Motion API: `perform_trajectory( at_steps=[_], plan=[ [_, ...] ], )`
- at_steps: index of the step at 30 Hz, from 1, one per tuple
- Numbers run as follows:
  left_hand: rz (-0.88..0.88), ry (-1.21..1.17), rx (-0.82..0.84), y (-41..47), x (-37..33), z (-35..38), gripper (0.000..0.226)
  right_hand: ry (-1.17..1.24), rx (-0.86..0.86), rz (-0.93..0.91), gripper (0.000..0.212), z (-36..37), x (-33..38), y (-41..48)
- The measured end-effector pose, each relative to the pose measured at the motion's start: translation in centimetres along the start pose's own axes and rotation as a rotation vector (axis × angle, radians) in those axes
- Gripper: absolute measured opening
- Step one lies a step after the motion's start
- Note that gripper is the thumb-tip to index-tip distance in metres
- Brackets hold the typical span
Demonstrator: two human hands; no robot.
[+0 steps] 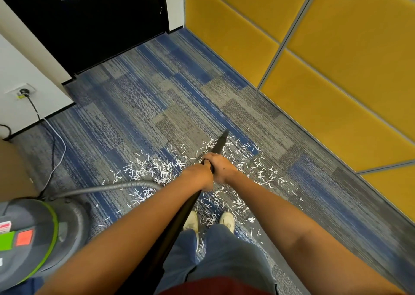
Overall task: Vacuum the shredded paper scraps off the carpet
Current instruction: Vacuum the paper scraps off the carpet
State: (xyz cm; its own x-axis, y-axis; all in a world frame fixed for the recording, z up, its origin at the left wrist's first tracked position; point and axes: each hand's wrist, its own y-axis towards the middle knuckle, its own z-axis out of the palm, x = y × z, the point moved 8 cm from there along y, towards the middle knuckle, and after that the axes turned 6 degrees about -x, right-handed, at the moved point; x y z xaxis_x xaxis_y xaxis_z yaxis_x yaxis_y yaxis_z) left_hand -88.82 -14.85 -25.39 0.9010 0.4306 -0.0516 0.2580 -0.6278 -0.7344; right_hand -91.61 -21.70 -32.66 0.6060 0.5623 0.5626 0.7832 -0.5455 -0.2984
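One vacuum tub [33,238]: gray with a green ring, it sits on the floor at the far left. Its lid is on, so what is inside cannot be seen.
Plug [24,91]: it is stuck in a wall socket above the tub, and a black cord [52,151] runs down from it toward the tub.
Hose [107,188]: gray, it goes from the tub toward the hands.
Carpet [157,92]: blue and gray stripes.
Paper scraps [155,171]: lots of little white bits lie on the carpet in a wide patch under the hands.
Left hand [199,175]: its fingers are wrapped round the black tube.
Black tube [221,144]: long and slanted, its tip is down among the scraps at the far side of the patch.
Right hand [221,167]: it grips the tube too, just ahead of the left hand and touching it.
Shoes [228,220]: two pale ones stand in the scraps.
Yellow panels [336,70]: they cover the wall on the right.
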Motion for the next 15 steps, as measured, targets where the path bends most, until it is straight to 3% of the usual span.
perform_trajectory(
  at_steps=[15],
  plan=[
    [0.213,0.149,0.018,0.9,-8.8,-0.6,0.083,-0.034,-0.085,0.183,0.033,-3.9,-8.2,-5.2]
  ],
)
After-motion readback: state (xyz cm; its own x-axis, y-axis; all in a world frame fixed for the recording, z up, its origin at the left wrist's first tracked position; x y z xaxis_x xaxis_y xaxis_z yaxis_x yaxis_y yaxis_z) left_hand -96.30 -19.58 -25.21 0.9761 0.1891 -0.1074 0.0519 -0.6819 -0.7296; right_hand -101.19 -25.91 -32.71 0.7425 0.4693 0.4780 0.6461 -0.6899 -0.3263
